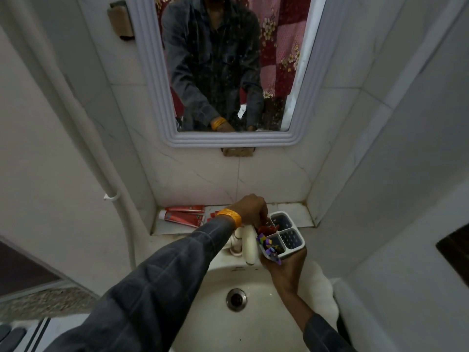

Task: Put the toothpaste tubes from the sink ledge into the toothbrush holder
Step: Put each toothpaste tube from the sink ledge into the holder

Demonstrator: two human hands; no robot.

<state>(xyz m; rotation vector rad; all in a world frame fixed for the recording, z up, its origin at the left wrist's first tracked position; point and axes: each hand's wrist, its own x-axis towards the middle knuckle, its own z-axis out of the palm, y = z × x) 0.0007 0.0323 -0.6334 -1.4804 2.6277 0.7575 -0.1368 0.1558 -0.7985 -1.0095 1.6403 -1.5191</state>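
Observation:
My right hand (285, 266) grips a white toothbrush holder (294, 238) from below, above the basin. It has several compartments with dark bottoms. A purple tube (269, 247) stands in its near left compartment. My left hand (252, 208), with a yellow band on the wrist, is closed on a red toothpaste tube (267, 228) whose end sits in the far left compartment. Two red toothpaste tubes (181, 215) lie flat at the left of the sink ledge (291, 214); a third red one shows partly behind my left wrist.
A white tap (248, 245) stands just under my left hand, over the white basin (258, 283) with its metal drain (236, 299). A framed mirror (223, 72) hangs above the ledge. A white pipe (111, 189) runs down the left wall.

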